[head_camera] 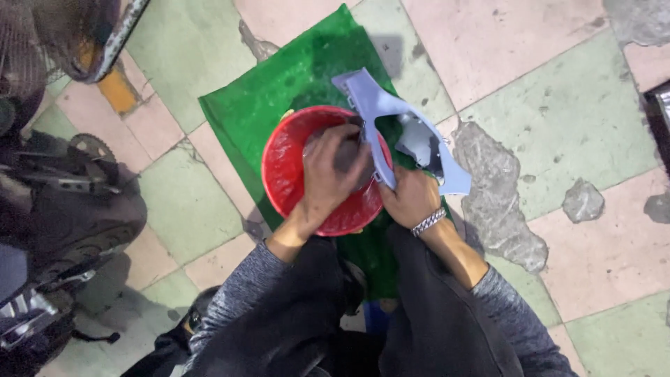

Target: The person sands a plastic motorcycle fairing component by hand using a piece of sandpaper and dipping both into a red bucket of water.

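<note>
Head view: left hand (333, 173) curled over red basin (286, 167), whatever it grips hidden; right hand (412, 199) grips grey-blue plastic panel (391, 115), fingers hidden.

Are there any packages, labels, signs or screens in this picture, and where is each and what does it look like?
None that can be made out: no package, label, sign or screen shows. In view are a red basin, a pale blue plastic panel, a green sheet and tiled floor.
</note>
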